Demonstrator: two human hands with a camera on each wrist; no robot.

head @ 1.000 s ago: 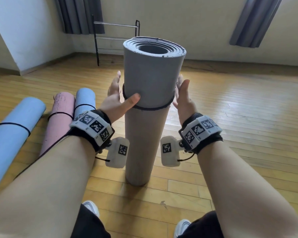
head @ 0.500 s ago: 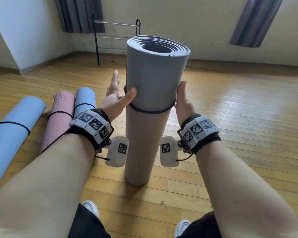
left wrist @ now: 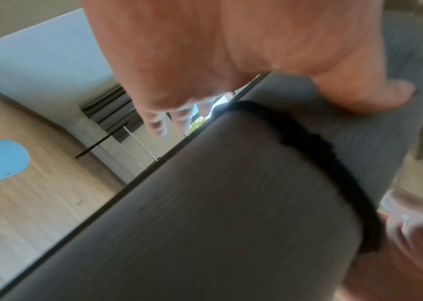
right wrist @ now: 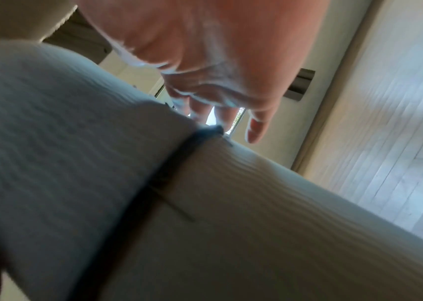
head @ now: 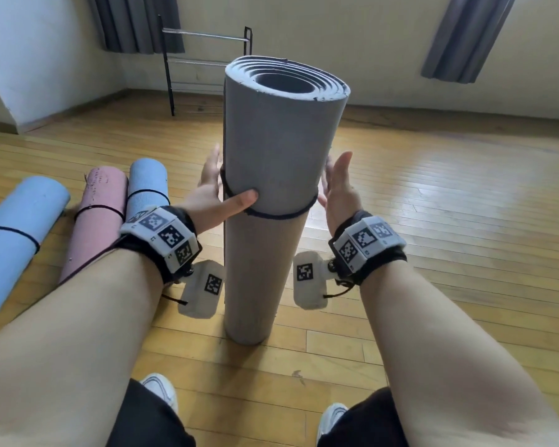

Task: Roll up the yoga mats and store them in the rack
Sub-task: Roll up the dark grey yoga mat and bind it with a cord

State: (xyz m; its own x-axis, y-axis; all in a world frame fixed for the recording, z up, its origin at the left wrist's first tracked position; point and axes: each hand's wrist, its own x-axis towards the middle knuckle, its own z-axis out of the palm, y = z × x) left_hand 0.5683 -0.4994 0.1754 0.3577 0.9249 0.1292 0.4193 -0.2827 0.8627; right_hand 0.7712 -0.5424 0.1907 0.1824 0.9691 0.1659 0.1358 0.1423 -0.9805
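A grey rolled mat [head: 271, 175] stands upright on the wooden floor between my forearms, a black band [head: 273, 216] round its middle. My left hand [head: 214, 191] lies against its left side with straight fingers, and the thumb [head: 244, 199] rests on the front just above the band. My right hand [head: 338, 188] is held flat beside the mat's right side with fingers straight. In the right wrist view those fingers [right wrist: 255, 130] stand a little off the mat [right wrist: 76, 152]. The left wrist view shows the thumb [left wrist: 364, 95] on the mat [left wrist: 231, 203]. The black rack [head: 207, 61] stands at the far wall.
Three rolled, banded mats lie on the floor at the left: light blue [head: 20, 227], pink [head: 100, 214] and blue [head: 146, 185]. My white shoes [head: 162, 391] are just below the grey mat. Open wooden floor stretches right and toward the rack.
The band sits slightly lower on the grey mat. My right hand, pressed on the mat half a second ago, has eased off its side. The left hand stays against it.
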